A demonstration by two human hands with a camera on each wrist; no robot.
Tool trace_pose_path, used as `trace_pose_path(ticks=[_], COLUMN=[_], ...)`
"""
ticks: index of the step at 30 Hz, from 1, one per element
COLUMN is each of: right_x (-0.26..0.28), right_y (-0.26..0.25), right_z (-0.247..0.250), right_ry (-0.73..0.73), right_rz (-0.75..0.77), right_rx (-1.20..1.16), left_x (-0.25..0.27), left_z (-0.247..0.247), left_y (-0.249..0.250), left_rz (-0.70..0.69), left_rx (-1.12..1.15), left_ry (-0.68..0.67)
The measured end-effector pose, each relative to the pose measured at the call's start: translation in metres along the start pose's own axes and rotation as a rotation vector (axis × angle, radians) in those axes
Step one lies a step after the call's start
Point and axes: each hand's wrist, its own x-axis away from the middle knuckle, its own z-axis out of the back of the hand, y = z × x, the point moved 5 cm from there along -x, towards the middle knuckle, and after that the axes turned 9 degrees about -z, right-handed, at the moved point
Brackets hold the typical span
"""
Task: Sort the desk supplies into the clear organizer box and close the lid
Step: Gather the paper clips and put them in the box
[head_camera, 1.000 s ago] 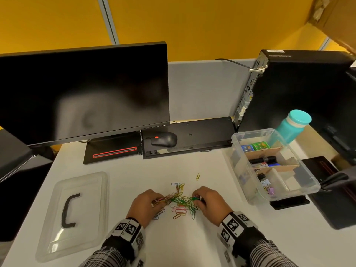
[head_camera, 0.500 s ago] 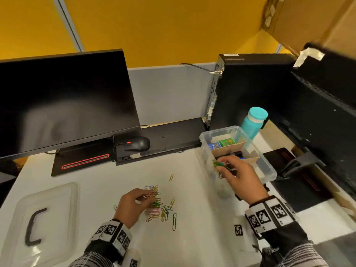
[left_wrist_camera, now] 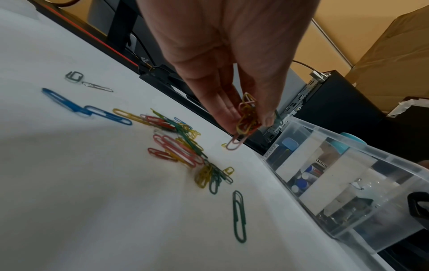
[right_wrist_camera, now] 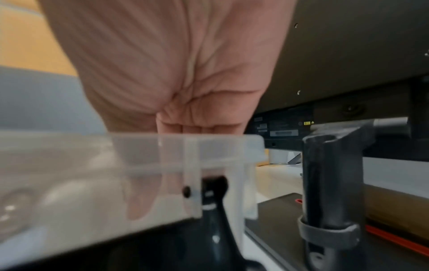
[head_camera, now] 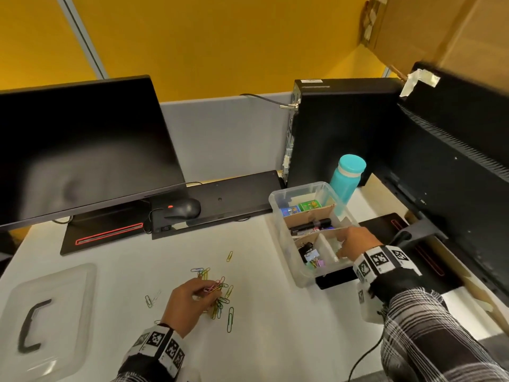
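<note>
The clear organizer box (head_camera: 300, 188) stands open on the right of the white desk, with cardboard dividers inside. Erasers (head_camera: 303, 208), markers (head_camera: 311, 226) and binder clips (head_camera: 311, 257) lie in its compartments. My right hand (head_camera: 340, 248) reaches down into the front right compartment; its fingers (right_wrist_camera: 139, 201) show only blurred through the box wall (right_wrist_camera: 139, 141), so a hold is hidden. My left hand (head_camera: 209, 289) pinches a bunch of coloured paper clips (left_wrist_camera: 246, 117) just above the loose pile (head_camera: 220, 301) (left_wrist_camera: 181, 146). The clear lid (head_camera: 49, 312) with a black handle lies at the far left.
A dark monitor (head_camera: 77, 150) and its base stand at the back left, with a mouse (head_camera: 183, 208) and an upturned keyboard (head_camera: 228, 197) behind the clips. A teal bottle (head_camera: 347, 177) and a computer tower (head_camera: 338, 128) stand behind the box. Another monitor's back (head_camera: 454, 161) looms on the right.
My right hand has gone from above the box's middle down into the front right compartment. My left hand has stayed at the pile and now pinches a bunch of clips.
</note>
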Motion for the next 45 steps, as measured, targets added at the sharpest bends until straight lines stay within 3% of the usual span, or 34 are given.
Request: trace_pose_path(ticks=[3,6,8,14,19,23,27,33,38,42,45], right_x=[0.005,0.027,0.043,0.040,0.036,0.036,0.034,0.033,0.041,0.061,0.084], right_y=[0.006,0.027,0.043,0.063,0.077,0.074,0.067,0.063,0.059,0.027,-0.026], right_z=[0.009,0.022,0.019,-0.026,-0.024,-0.029,-0.033,-0.033,-0.027,-0.007,0.000], right_ry=[0.078,0.399,0.556,0.408,0.439,0.442,0.418,0.415,0.455,0.588,0.569], right_rz=[0.031,0.120,0.102,0.052,0.036,0.011,0.027,0.027,0.015,0.128,0.361], right_rx=[-0.154,-0.439,-0.448,-0.551,-0.638,-0.626,-0.613,-0.601,-0.574,-0.492,-0.509], left_x=[0.006,0.007,0.002,-0.046,-0.104,-0.128,-0.133,-0.136,-0.125,-0.109,-0.091], left_z=[0.001,0.001,-0.003,-0.069,-0.170,-0.217,-0.231,-0.210,-0.140,-0.063,-0.013], left_y=[0.003,0.022,0.049,0.159,0.236,0.245,0.240,0.237,0.211,0.147,0.070], left_rz=[0.026,0.008,-0.056,-0.297,-0.377,-0.340,-0.310,-0.314,-0.364,-0.378,-0.245], left_rx=[0.003,0.008,0.014,0.021,-0.238,-0.564,-0.705,-0.471,-0.208,-0.402,-0.628], left_ry=[0.022,0.027,0.010,-0.170,-0.400,-0.591,-0.719,-0.663,-0.405,-0.216,-0.217])
